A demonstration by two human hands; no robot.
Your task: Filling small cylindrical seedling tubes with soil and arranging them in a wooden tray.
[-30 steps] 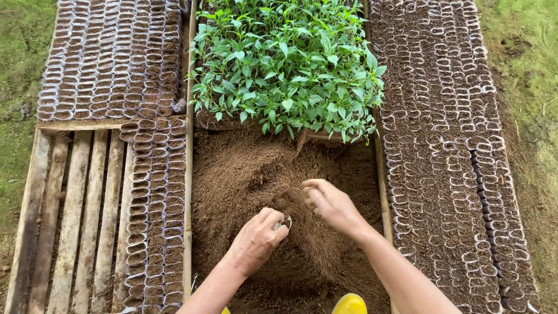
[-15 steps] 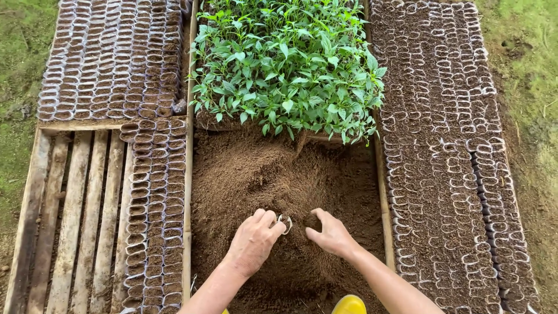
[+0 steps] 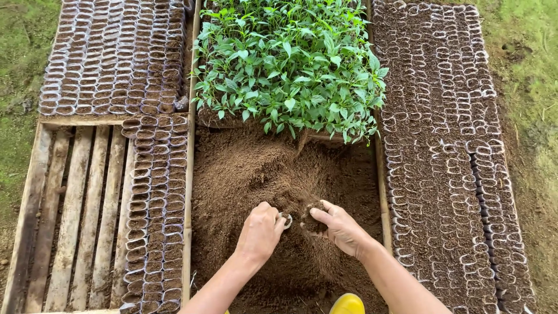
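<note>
At the soil bed's (image 3: 244, 174) near edge, left hand (image 3: 260, 232) pinches 1 flimsy, light seedling pot (image 3: 286, 220) by its rim; right hand (image 3: 340, 228) cups crumbly soil (image 3: 313, 221).

My left hand (image 3: 260, 232) and right hand (image 3: 342, 228) are bare, forearms unsleeved, soil on my fingers. My yellow boot (image 3: 347, 304) toe shows below.
</note>
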